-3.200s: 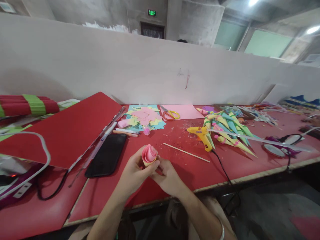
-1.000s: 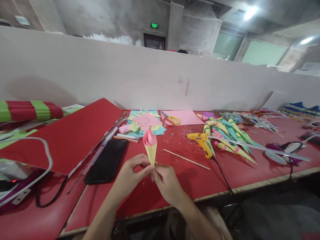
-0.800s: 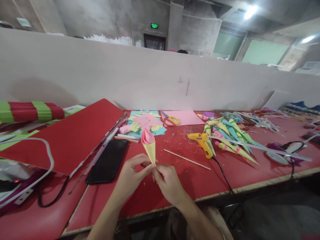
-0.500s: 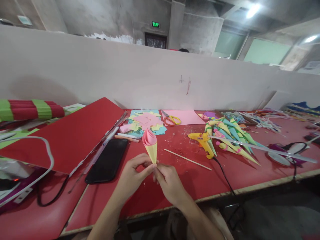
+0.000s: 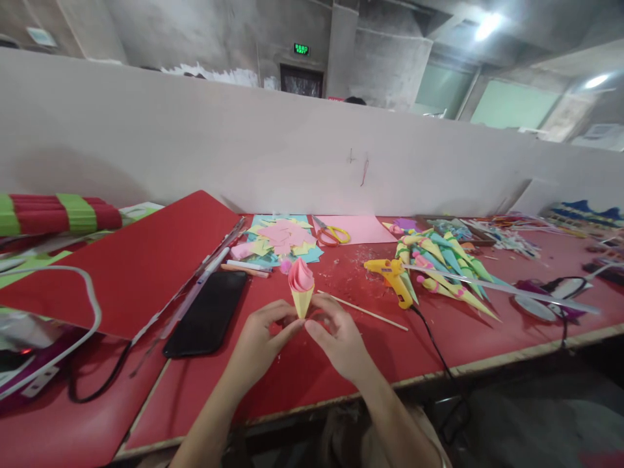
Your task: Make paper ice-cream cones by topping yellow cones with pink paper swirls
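A small yellow paper cone with a pink rolled-paper swirl in its mouth stands upright, point down, above the red table. My left hand pinches it near the tip from the left. From the right, my right hand has its thumb at the tip and bent fingers against the cone's side; the contact behind the cone is hidden. A thin wooden stick lies just beyond my right hand. Past the cone sits a small pink ball.
A black phone and several pens lie left. A yellow glue gun with a long clear glue stick is at right, beside a heap of decorated paper cones. Scissors, paper pieces and red card lie farther back.
The cone has shifted slightly right and turned, now leaning less. My right hand's fingers have come up from below the tip to the cone's right side and spread wider.
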The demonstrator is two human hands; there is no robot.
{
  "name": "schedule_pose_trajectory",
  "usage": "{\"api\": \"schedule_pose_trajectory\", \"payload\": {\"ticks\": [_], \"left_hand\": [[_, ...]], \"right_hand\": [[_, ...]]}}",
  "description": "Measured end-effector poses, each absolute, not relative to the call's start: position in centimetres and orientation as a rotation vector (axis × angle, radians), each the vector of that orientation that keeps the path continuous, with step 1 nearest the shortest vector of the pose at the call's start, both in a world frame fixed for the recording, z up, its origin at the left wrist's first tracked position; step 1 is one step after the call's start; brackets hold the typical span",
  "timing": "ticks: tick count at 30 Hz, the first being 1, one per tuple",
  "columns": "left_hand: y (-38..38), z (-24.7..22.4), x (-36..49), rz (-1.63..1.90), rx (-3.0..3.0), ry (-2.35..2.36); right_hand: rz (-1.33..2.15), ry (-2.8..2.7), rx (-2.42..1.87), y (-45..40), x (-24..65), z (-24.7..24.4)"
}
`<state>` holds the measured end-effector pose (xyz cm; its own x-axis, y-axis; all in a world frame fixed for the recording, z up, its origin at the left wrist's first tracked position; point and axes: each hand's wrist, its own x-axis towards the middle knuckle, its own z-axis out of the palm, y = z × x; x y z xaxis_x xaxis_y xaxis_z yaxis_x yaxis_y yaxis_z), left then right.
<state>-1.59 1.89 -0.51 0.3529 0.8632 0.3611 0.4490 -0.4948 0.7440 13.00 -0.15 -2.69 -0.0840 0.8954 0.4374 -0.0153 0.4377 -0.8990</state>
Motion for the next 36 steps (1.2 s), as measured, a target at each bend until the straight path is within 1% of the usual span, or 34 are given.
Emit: {"api": "schedule_pose_trajectory", "payload": {"ticks": [6,12,17,23,30,36], "left_hand": [[1.9,-1.2,-1.3,0.931,2.162,1.123],[1.7,-0.9,-1.3,0.692,2.165,1.197],[1.6,-1.1,-1.4,0.684,2.143,1.239],[1.9,-1.7,-1.7,0.572,2.141,1.296],[1.9,-1.9,-1.7,0.757,2.085,1.26],[1.8,-2.3,-1.7,0.713,2.079,1.278]], "right_hand": [[0.971,-1.396,-0.84,0.3,13.3,-2.8],[1.021,-1.322,-0.894,0.5,13.2,-3.1],[1.1,-1.338,-0.969,0.5,13.1,-3.5],[1.077,-1.394,-1.112,0.5,13.3,-3.4],[1.071,-1.31,-1.166,0.3,13.6,-3.0],[1.146,-1.33,-1.126,0.4,13.8,-3.3]]}}
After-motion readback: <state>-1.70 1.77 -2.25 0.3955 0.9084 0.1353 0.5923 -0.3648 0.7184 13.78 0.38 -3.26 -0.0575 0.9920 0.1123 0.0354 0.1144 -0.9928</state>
